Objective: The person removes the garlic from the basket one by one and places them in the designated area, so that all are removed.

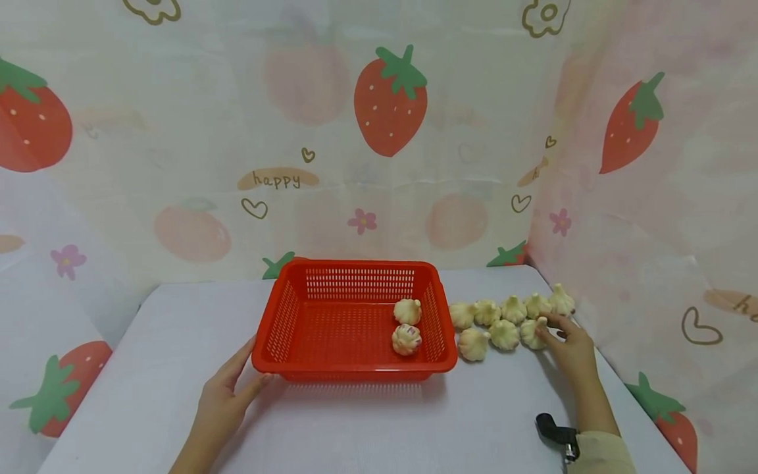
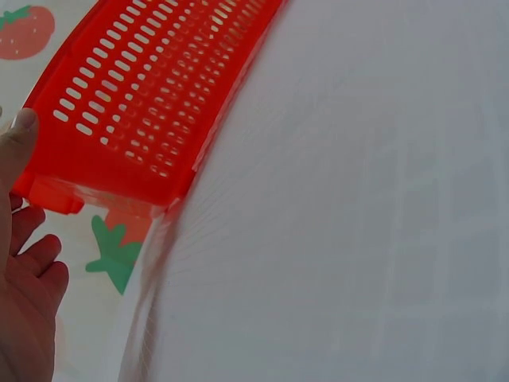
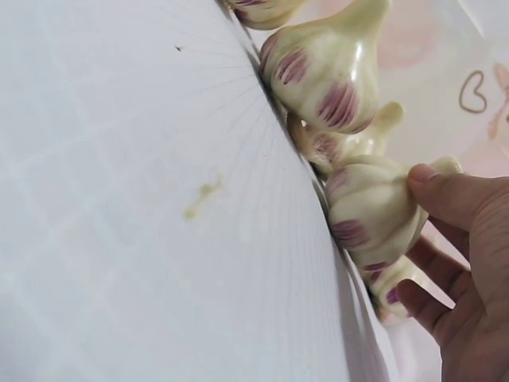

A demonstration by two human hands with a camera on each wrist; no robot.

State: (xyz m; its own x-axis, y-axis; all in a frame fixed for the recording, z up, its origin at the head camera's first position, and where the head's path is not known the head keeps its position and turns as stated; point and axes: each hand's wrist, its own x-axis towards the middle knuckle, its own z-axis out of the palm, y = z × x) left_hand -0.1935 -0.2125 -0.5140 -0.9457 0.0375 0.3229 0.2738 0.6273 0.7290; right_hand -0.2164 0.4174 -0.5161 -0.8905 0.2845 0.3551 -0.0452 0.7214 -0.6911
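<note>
A red plastic basket (image 1: 349, 367) with slotted walls stands upright on the white table. My left hand (image 1: 220, 398) holds its front left corner, the thumb (image 2: 19, 151) against the front wall and the other fingers round the side. Inside the basket, toward its right wall, lie two garlic bulbs, a plain pale one (image 1: 407, 311) and a purple-streaked one (image 1: 406, 340). At the right my right hand (image 1: 570, 349) pinches a garlic bulb (image 3: 372, 211) near its stem, thumb on top. This bulb is at the right end of the front row, close over the cloth.
Several more garlic bulbs form two rows right of the basket, including a front one (image 1: 474, 343) near its wall and a back one (image 1: 560, 300) by the table's right edge. A black device (image 1: 556, 431) sits at my right wrist. Strawberry-printed cloth (image 1: 355, 217) hangs behind.
</note>
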